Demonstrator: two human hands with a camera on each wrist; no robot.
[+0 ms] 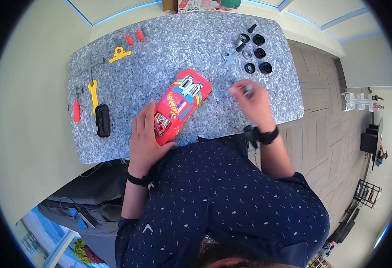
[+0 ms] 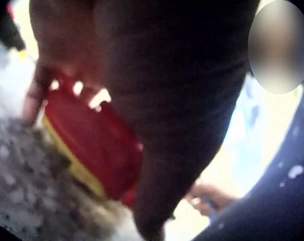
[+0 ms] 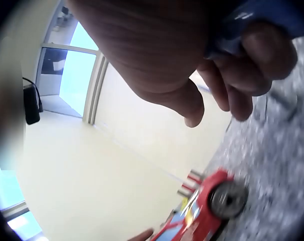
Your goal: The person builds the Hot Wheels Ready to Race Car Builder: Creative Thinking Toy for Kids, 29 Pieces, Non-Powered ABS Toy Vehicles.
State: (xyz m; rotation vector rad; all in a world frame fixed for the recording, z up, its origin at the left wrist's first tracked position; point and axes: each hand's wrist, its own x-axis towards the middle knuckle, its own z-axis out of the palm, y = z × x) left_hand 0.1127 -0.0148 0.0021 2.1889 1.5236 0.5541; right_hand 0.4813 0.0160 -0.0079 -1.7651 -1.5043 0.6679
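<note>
A red toy car point(image 1: 178, 103) with blue and yellow markings lies slanted near the table's front edge. My left hand point(image 1: 146, 138) holds its near end, fingers along the left side and thumb at the front corner; the left wrist view shows the red body point(image 2: 91, 140) between fingers and thumb. To the car's right, my right hand point(image 1: 255, 105) is over the table, apart from the car, its fingers curled round a small grey-blue object point(image 1: 248, 91). In the right wrist view this object point(image 3: 272, 17) looks blue and is partly cut off; I cannot tell what it is.
Black wheels point(image 1: 265, 68) and a grey part point(image 1: 228, 59) lie at the back right. On the left are a yellow wrench point(image 1: 93, 96), a black part point(image 1: 102, 120), a red-handled tool point(image 1: 76, 111), a grey cross-shaped piece point(image 1: 90, 66), a yellow bracket point(image 1: 119, 54) and red pieces point(image 1: 128, 39).
</note>
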